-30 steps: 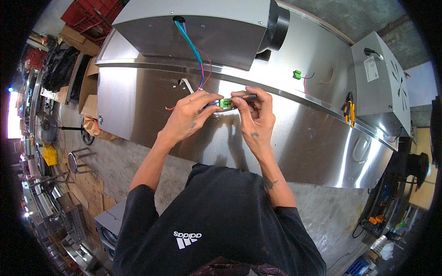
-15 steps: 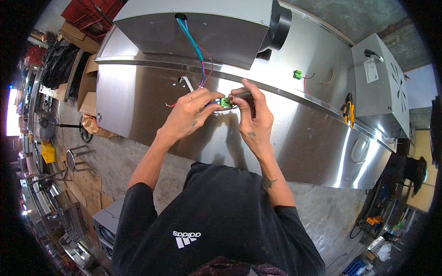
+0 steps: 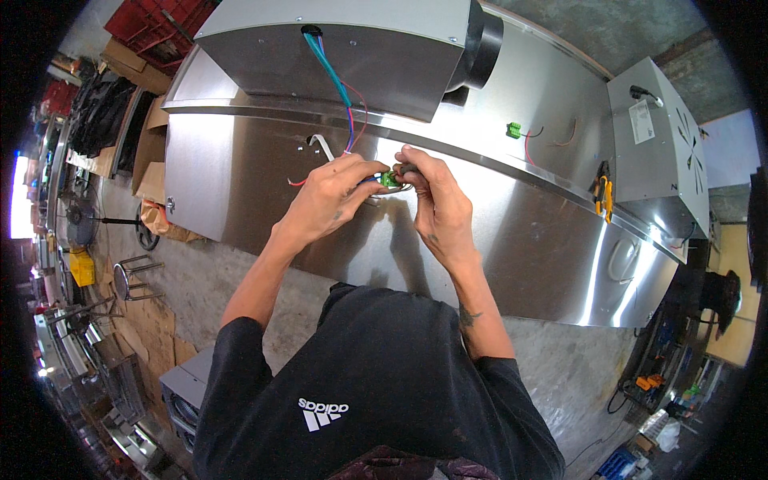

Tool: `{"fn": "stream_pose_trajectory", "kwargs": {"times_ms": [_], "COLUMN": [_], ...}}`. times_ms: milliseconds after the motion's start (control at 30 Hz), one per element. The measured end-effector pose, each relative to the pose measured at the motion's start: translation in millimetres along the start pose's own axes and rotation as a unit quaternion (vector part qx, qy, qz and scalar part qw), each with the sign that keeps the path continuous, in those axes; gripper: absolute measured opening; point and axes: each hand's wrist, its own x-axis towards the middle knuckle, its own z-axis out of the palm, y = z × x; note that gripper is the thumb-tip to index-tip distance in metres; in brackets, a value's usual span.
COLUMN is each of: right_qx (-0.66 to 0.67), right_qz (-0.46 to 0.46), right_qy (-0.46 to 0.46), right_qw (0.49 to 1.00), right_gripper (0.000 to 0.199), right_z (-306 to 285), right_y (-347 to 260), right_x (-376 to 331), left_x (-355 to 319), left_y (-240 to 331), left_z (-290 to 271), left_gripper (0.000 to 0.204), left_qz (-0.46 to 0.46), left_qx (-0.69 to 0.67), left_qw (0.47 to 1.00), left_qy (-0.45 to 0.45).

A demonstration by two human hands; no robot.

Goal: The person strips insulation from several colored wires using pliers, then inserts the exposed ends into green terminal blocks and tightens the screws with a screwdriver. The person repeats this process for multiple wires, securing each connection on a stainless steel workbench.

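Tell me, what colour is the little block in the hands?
Green: the block shows in the head view.

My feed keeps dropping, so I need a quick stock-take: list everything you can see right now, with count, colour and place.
green connector: one, green, held between both hands.
wire bundle: one, blue, green and red, from the box down to the hands.
steel panel: one, silver, long, under the hands.
metal box: one, silver, above the panel.
round duct collar: one, black, on the box's right end.
second green connector: one, green, lying on the panel to the right.
pliers: one, yellow and black, on the panel's right part.
right-hand box: one, silver, far right.
left hand: one, pinching the connector.
right hand: one, at the connector.
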Motion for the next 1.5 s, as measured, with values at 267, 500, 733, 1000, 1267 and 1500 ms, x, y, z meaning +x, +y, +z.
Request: {"fn": "stream_pose_trajectory", "kwargs": {"times_ms": [267,500,733,1000,1267,1500], "right_qx": [-0.239,-0.354,-0.379,-0.362,-0.375,-0.384], "right_qz": [-0.07,-0.127,-0.145,-0.091,-0.137,-0.128], "right_qy": [-0.095,-0.227,-0.262,-0.297,-0.283,-0.293], "right_qw": [0.964,0.898,0.876,0.879,0.872,0.866], "right_gripper": [0.027,0.02,0.018,0.017,0.021,0.02], "right_z": [-23,-45,-46,-50,-50,-51], "right_y": [-8,-21,-25,-19,-17,-17], "right_x": [11,31,41,39,38,39], "left_x": [-1,2,0,-1,0,0], "left_y": [-4,-1,1,-2,-3,0], "left_z": [-2,2,6,7,4,4], "left_gripper": [0.028,0.032,0.032,0.031,0.03,0.029], "left_qz": [0.014,0.064,0.06,0.059,0.036,0.06], "left_qx": [0.018,0.064,0.076,0.071,0.081,0.078], "left_qw": [1.0,0.996,0.995,0.996,0.996,0.995], "left_qy": [-0.002,-0.011,-0.019,-0.018,-0.022,-0.004]}}
